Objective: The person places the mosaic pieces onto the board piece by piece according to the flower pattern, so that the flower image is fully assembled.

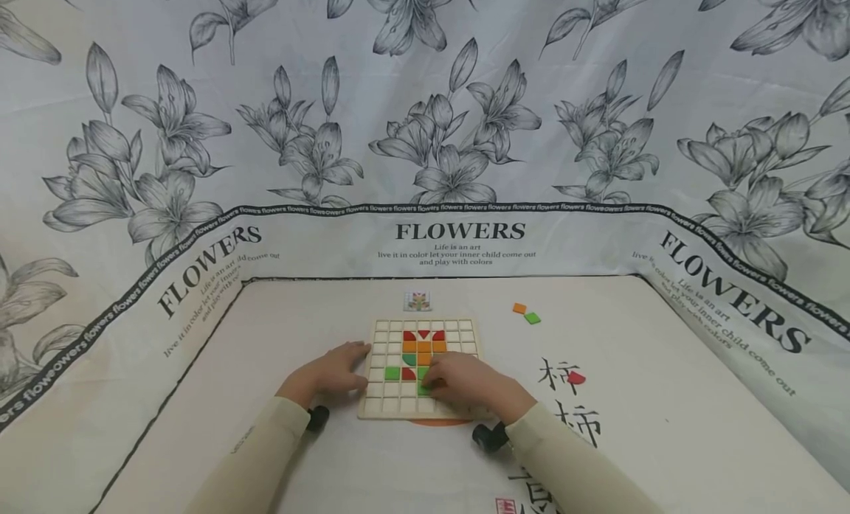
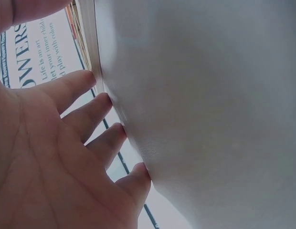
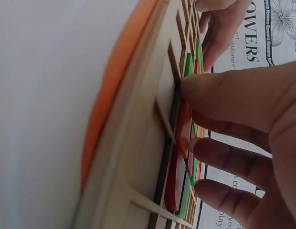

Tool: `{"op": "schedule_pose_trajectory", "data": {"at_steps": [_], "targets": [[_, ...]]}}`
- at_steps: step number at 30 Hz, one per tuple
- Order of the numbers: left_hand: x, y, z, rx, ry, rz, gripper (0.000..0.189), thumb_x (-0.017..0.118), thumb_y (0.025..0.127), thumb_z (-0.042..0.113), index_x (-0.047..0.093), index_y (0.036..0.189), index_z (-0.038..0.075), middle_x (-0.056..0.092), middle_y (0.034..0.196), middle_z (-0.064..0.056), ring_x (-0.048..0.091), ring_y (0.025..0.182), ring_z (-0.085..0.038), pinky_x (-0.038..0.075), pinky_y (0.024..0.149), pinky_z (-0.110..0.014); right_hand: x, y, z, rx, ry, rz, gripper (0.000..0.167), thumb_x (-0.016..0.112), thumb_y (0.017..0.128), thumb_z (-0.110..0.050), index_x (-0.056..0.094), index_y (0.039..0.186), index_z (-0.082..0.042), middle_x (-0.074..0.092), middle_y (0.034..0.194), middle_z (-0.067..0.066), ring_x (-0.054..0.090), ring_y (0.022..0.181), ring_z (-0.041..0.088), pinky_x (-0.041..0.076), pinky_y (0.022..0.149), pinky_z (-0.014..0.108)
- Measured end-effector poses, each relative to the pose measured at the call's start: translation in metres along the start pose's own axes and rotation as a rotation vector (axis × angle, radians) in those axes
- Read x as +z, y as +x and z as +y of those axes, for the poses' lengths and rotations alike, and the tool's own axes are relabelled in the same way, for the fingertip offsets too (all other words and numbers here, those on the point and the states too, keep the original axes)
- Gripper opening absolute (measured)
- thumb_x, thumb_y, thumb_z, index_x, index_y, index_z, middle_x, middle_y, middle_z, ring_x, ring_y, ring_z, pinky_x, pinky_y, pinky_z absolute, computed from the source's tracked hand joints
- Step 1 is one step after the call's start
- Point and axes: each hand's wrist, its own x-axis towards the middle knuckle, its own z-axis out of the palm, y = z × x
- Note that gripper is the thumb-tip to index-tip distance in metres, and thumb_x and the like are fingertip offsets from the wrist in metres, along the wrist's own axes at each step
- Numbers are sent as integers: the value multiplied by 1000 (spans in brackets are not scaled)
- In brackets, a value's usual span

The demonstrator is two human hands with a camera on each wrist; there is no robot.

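Note:
A light wooden grid board (image 1: 392, 405) lies on the table with coloured tiles in its middle cells: red, orange, green and a teal quarter-round tile (image 1: 409, 359). At the board's left side, my left hand (image 1: 330, 372) rests its spread fingertips against the edge; the left wrist view shows these fingers (image 2: 107, 102) along the rim. Over the lower middle of the board, my right hand (image 1: 461, 377) touches the tiles near a green tile (image 1: 423, 389). In the right wrist view its thumb (image 3: 219, 93) reaches down among the tiles, and the other fingers are slightly bent. The hand hides several cells.
Behind the board lies a small pattern card (image 1: 417, 301). An orange tile (image 1: 519, 307) and a green tile (image 1: 533, 318) lie loose at the back right. A red tile (image 1: 576, 378) sits on the printed characters to the right. Floral cloth hangs behind.

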Motion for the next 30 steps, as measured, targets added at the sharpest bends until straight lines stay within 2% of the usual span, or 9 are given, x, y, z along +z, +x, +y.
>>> {"op": "schedule_pose_trajectory", "data": {"at_steps": [6,10,16,21,30], "targets": [[-6,1,2,2,-6,24,79,63,78,27,35,151,13,31,158,-9,22,148,-33,23,121,-53,-8,3,7,-37,18,-4,17,70,89,-23,76,104,-21,67,97,-12,53,82,4,52,81,21],[-3,1,1,-14,-19,19,80,63,77,26,35,151,14,31,158,-8,23,148,-32,23,121,-53,-13,3,15,-36,19,19,15,68,90,-22,76,102,-20,68,94,-11,54,81,4,53,80,23],[4,0,-1,-19,-22,8,79,62,77,27,36,151,14,32,158,-8,24,148,-31,25,120,-52,-20,3,39,93,67,58,14,66,91,-22,77,100,-19,68,97,-9,58,87,8,55,83,30],[4,0,0,-16,-10,14,79,61,77,26,36,151,13,32,158,-8,25,148,-31,25,120,-51,-32,6,66,190,85,102,15,66,91,-18,76,101,-15,69,103,-4,62,98,15,54,89,36],[4,-1,3,-34,-34,15,80,63,75,26,37,150,14,32,158,-8,25,148,-32,25,120,-53,-47,9,116,348,52,142,21,62,92,-16,72,110,-12,68,108,4,62,104,24,53,91,41]]}}
